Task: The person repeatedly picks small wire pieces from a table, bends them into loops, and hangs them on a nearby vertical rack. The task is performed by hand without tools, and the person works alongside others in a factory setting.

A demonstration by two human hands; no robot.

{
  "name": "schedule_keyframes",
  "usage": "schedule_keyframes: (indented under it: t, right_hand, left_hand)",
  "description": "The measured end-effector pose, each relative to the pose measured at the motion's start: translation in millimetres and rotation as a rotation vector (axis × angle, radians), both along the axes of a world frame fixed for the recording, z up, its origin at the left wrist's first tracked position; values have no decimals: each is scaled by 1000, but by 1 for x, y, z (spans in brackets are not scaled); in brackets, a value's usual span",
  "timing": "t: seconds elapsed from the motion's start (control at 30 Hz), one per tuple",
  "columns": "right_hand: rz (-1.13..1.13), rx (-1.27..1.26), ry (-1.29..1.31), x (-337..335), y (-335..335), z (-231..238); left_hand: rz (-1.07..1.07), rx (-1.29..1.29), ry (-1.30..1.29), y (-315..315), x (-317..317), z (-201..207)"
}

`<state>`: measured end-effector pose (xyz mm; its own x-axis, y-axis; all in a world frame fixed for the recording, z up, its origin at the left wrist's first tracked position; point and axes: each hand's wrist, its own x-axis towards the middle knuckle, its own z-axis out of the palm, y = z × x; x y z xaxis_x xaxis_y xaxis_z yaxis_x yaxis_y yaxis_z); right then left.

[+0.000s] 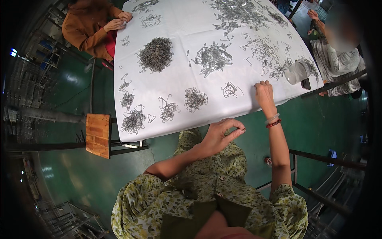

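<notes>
Our left hand (pixel 219 135) hangs just off the near edge of the white-covered tabletop (pixel 223 109), its forearm (pixel 175 162) slanting in from the lower left, thumb and forefinger pinching a tiny dark piece (pixel 244 129) too small to identify. Our right hand (pixel 264 95) reaches farther out over the tabletop, arm extended, its fingers (pixel 263 84) curled downward; we cannot tell whether they pinch anything. To its left lies a loose cluster of thin grey bent-wire hooks (pixel 230 90), near a denser heap (pixel 195 99).
</notes>
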<state>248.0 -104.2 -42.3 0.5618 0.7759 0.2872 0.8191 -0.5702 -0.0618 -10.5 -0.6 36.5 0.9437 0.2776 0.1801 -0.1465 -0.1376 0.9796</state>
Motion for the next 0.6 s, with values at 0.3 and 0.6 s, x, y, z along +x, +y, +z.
schedule_keyframes:
  t: [0.3,0.6]
  right_hand:
    - [37,907,1163,-129,-56,119]
    - [31,1001,1055,-156,-50,123]
  left_hand:
    - [35,13,45,-5,14,-3]
    - [7,-8,6,-10,26,11]
